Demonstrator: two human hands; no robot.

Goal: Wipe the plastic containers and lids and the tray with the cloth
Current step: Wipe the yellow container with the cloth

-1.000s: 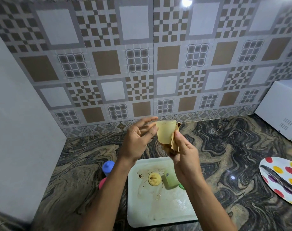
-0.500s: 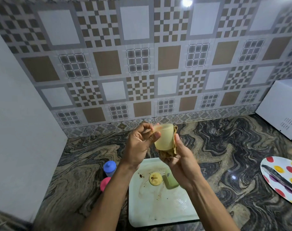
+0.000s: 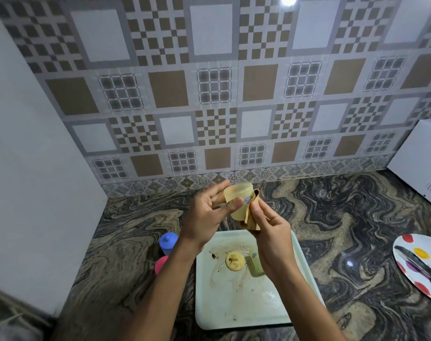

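L hand (image 3: 204,217) held the yellowish plastic container (image 3: 238,200) up above the tray (image 3: 278,308), fingers (image 3: 219,191) clamped on its wall. R hand (image 3: 271,235) pinched the brown cloth (image 3: 251,215) against its side. My call: rotate w/ L, keep cloth pressed, cover rim + base.

Two hands, the left hand (image 3: 204,217) and the right hand (image 3: 271,232), with one translucent container (image 3: 238,195) and one cloth (image 3: 252,219) between them. One tray (image 3: 234,311) at the counter's front edge bears one yellow lid (image 3: 235,260) and one green piece (image 3: 255,265). Beside the tray's left edge are one blue-capped container (image 3: 168,242) and one pink object (image 3: 161,264). At the counter's right edge is one spotted plate (image 3: 426,242) with one dark utensil (image 3: 417,263), and in the back right corner one white appliance (image 3: 421,163).
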